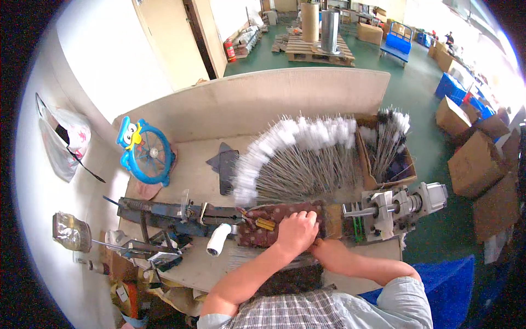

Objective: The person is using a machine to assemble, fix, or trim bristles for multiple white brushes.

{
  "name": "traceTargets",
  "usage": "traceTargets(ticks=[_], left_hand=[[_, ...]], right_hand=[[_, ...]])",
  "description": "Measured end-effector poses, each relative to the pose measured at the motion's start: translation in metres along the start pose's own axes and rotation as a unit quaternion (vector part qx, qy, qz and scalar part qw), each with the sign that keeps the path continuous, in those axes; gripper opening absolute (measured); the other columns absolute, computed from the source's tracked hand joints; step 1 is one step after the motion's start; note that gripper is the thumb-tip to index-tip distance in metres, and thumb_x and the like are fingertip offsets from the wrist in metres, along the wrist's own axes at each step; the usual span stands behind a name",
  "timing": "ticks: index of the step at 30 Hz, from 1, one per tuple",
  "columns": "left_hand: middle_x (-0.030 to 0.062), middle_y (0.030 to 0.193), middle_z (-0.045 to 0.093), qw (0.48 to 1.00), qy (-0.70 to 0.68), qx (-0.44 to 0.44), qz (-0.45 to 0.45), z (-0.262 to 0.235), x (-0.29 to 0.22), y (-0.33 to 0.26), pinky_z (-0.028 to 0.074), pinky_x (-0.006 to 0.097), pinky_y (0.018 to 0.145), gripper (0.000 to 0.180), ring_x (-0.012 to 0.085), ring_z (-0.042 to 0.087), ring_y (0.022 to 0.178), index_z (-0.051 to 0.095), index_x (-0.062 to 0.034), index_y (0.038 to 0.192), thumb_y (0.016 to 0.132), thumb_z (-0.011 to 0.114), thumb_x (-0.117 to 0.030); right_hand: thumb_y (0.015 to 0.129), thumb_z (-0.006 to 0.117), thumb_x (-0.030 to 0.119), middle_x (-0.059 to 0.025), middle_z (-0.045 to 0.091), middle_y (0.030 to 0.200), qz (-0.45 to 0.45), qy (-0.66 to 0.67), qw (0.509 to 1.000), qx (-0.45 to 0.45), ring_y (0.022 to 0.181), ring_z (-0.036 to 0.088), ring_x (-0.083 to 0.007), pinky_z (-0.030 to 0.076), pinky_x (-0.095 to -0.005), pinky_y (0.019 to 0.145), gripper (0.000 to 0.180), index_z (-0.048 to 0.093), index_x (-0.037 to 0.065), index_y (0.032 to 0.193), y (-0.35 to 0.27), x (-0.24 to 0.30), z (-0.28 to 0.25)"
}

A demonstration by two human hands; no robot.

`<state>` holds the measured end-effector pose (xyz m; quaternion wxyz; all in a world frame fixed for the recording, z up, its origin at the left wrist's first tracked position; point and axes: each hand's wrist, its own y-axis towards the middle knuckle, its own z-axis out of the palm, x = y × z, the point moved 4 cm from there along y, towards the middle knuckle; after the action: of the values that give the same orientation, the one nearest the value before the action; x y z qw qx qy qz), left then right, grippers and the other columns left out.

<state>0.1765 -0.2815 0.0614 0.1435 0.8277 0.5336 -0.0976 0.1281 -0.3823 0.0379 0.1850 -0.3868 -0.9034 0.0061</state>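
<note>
My left hand (297,233) rests over a dark red dotted cloth (263,237) at the bench's front, its fingers curled and pressed together. Close beside it, at the cloth's right end, my right hand (332,255) has its fingers drawn in near the left fingertips. Whatever either hand grips is hidden. A small yellow block (266,224) lies on the cloth left of my left hand. Behind the hands, many thin wire-stemmed brushes with white tufts (307,159) fan out across the bench. To the right stands a metal machine with a motor (402,211).
A cardboard box (368,164) holds more brushes, some dark-tipped. A dark phone-like slab (228,172) and a blue duck-shaped fan (150,153) sit at the left. A white tube (219,239) and a long metal fixture (164,216) lie left of the cloth. A low panel (257,101) borders the bench's back.
</note>
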Motion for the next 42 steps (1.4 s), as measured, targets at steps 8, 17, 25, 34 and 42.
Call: traceTargets(ticks=[8,17,25,34,42], left_hand=[[0.0108,0.083,0.058,0.991,-0.095,0.078,0.053,0.012,0.010,-0.019,0.050,0.041,0.068,0.022,0.0293,0.060,0.082,0.054,-0.0084,0.082,0.074,0.065,-0.025],[0.0085,0.077,0.054,0.990,0.041,0.051,0.128,0.018,-0.001,-0.031,0.048,0.040,0.065,0.010,0.0277,0.059,0.078,0.059,-0.0088,0.070,0.074,0.060,-0.018],[0.0086,0.078,0.054,0.989,0.107,-0.091,0.036,-0.052,-0.003,0.017,0.050,0.038,0.059,0.011,0.0266,0.060,0.071,0.051,-0.0086,0.085,0.075,0.053,-0.006],[0.0031,0.074,0.060,0.944,0.302,-0.116,0.066,-0.025,0.045,0.080,0.041,0.036,0.079,0.011,0.0188,0.056,0.081,0.065,-0.0117,0.069,0.073,0.056,-0.016],[0.0062,0.088,0.056,0.952,0.294,-0.089,0.006,-0.019,0.060,0.085,0.048,0.034,0.070,0.010,0.0209,0.054,0.087,0.066,-0.0098,0.067,0.071,0.059,-0.015]], right_hand=[[0.068,0.057,0.007,-0.0180,0.062,0.072,0.012,-0.039,0.996,0.081,0.065,0.063,-0.0339,0.051,-0.0441,0.054,0.009,0.061,0.000,0.072,-0.002,0.014,-0.005],[0.067,0.059,0.008,-0.0183,0.062,0.074,0.008,-0.021,0.999,0.039,0.067,0.063,-0.0340,0.052,-0.0443,0.056,0.015,0.059,0.000,0.080,-0.017,0.017,0.013],[0.065,0.060,0.007,-0.0135,0.060,0.076,-0.044,-0.086,0.994,-0.048,0.073,0.064,-0.0293,0.052,-0.0409,0.057,0.009,0.059,0.002,0.073,-0.019,0.004,-0.023],[0.064,0.058,0.017,-0.0027,0.056,0.069,-0.108,-0.356,0.913,-0.166,0.067,0.057,-0.0173,0.043,-0.0289,0.056,0.007,0.059,0.011,0.067,0.009,0.001,-0.103],[0.066,0.063,0.016,-0.0057,0.065,0.071,0.006,-0.332,0.938,-0.098,0.071,0.064,-0.0198,0.048,-0.0320,0.058,0.006,0.065,0.011,0.069,0.028,-0.043,-0.110]])
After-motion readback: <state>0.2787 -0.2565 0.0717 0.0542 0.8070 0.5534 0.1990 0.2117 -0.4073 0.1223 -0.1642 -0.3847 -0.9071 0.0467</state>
